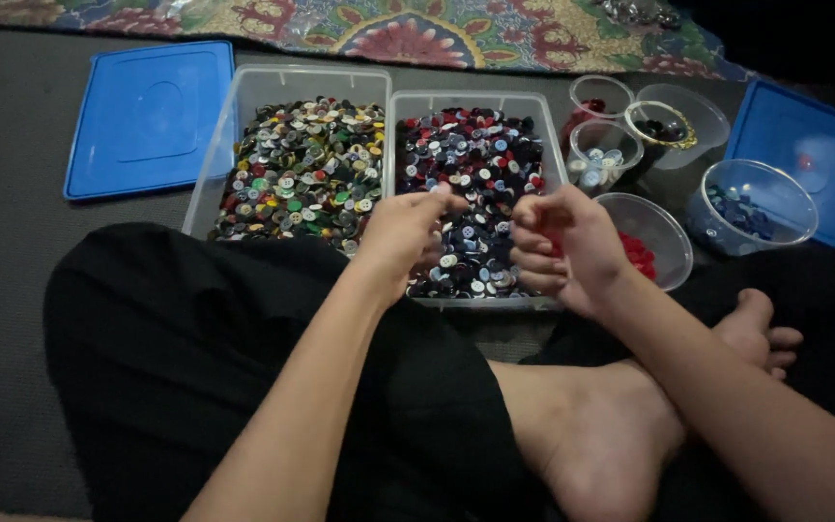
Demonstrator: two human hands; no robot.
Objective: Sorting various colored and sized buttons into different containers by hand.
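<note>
Two clear plastic bins sit side by side on the dark floor. The left bin point(215, 164) holds a heap of mixed green, white and brown buttons. Dark blue, red and white buttons fill the right bin point(553, 155). My left hand point(400, 232) hovers over the right bin's near left part, fingers curled and pinched. My right hand point(562, 246) is over its near right corner, fingers curled inward. Whether either hand holds a button I cannot tell.
Small clear cups stand right of the bins: one with red buttons point(674, 246), one with blue point(780, 188), one with white point(625, 135), and two more behind. Blue lids lie at far left point(147, 116) and far right point(823, 145). My crossed legs and bare feet point(620, 425) fill the foreground.
</note>
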